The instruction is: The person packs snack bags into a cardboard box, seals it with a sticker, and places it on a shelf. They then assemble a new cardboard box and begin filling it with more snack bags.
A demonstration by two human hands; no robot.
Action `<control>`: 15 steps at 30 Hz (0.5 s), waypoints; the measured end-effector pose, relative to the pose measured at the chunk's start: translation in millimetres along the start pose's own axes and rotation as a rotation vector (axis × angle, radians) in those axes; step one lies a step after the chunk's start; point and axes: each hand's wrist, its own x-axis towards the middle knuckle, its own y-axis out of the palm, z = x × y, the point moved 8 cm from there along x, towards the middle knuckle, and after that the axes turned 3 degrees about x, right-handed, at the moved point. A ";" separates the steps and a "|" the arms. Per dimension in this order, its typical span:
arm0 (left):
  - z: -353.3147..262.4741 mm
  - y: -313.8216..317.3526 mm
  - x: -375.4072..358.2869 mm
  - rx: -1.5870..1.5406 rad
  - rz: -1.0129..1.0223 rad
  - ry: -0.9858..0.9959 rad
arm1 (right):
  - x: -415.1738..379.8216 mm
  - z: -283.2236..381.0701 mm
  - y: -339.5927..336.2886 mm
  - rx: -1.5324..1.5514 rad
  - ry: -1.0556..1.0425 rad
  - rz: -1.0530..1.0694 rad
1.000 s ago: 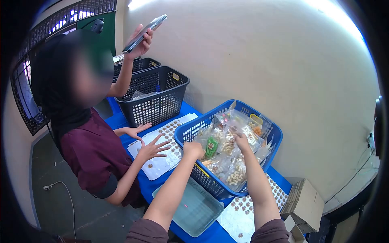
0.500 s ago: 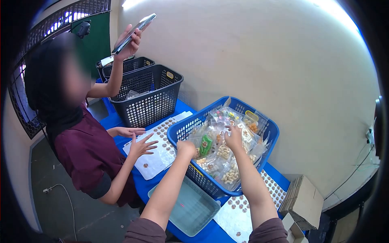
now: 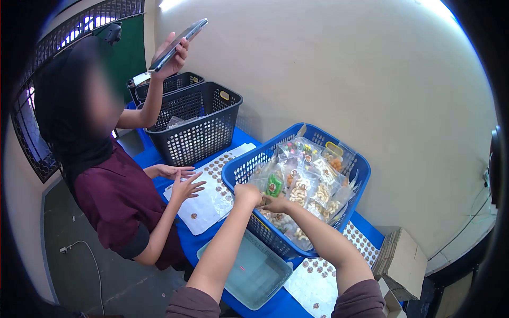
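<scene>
The blue perforated basket [image 3: 342, 214] holds several clear plastic bags of snacks, among them a bag with cream-coloured curls [image 3: 298, 195] and a green packet [image 3: 274, 184] with a round label. At the basket's near left corner, my left hand [image 3: 248, 195] is closed, its fingers turned away so that whatever they grip is hidden. Close beside it my right hand [image 3: 275, 203] reaches left over the bags, fingers apart, just below the green packet. Bags partly cover one another, and their lower parts are out of sight.
A pale green tray [image 3: 257, 281] lies in front of the basket. Sheets of round stickers [image 3: 313, 278] cover parts of the blue table. Black baskets [image 3: 199, 138] stand behind at left. A co-worker [image 3: 116, 206] holds up a phone [image 3: 177, 46]. Flattened cardboard [image 3: 403, 259] leans at right.
My right hand has moved left and nearer, from the bags in the middle of the basket to beside my left hand. My left hand stays at the basket's corner.
</scene>
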 end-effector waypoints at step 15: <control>1.5 -5.1 -3.3 -0.027 -0.075 0.006 | 26.3 -27.4 -34.0 0.678 -0.227 -0.267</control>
